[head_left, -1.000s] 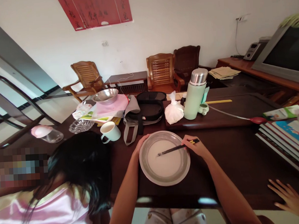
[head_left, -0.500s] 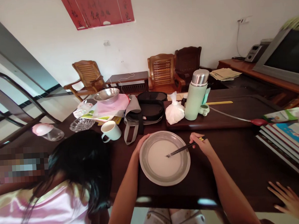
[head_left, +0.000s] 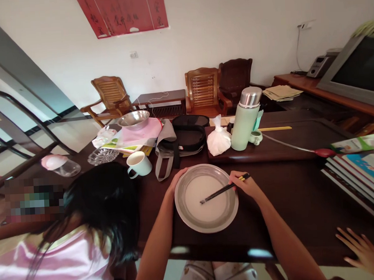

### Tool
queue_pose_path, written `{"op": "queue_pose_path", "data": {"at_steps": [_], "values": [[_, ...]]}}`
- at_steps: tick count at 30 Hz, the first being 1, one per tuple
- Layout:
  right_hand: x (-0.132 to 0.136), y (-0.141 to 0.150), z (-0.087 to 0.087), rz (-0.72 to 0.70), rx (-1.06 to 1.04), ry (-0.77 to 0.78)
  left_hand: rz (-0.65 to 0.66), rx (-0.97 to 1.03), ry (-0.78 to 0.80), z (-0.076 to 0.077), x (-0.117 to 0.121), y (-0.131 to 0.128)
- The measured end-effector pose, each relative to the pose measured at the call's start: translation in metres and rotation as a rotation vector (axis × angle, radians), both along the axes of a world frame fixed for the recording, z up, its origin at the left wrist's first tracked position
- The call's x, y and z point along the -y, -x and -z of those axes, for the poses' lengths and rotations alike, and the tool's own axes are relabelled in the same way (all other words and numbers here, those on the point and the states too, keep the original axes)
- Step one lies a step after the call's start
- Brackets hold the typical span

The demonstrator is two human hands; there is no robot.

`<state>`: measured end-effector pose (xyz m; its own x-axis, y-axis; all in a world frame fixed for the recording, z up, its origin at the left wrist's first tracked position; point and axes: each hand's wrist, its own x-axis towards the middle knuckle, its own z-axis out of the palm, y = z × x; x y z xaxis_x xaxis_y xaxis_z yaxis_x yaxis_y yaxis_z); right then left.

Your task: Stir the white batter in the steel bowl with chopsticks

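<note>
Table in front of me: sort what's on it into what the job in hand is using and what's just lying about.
In use, it seems:
- metal basin of whitish liquid, left hand against its side
- black chopsticks, in the right hand

Apparently lying about:
- white mug
- green flask
- glass dish
- stacked books
- tied bag, though it might belong

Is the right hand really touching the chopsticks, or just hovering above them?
Touching. The head view shows the right hand with its fingers closed around the upper part of the chopsticks, whose tips reach into the bowl.
</note>
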<state>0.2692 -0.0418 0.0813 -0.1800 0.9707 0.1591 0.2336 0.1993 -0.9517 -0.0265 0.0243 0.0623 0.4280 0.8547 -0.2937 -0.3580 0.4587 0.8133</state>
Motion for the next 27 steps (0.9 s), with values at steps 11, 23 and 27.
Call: {"op": "queue_pose_path", "data": {"at_steps": [11, 23, 27], "values": [[0.003, 0.01, -0.001, -0.05, 0.024, 0.002, 0.02, 0.018, -0.004, 0.006, -0.002, 0.002], [0.003, 0.005, -0.003, -0.027, 0.035, -0.003, 0.028, 0.024, -0.016, 0.008, -0.005, 0.002], [0.001, -0.002, -0.003, 0.12, -0.044, -0.02, 0.047, 0.035, -0.022, 0.008, -0.004, 0.001]]}}
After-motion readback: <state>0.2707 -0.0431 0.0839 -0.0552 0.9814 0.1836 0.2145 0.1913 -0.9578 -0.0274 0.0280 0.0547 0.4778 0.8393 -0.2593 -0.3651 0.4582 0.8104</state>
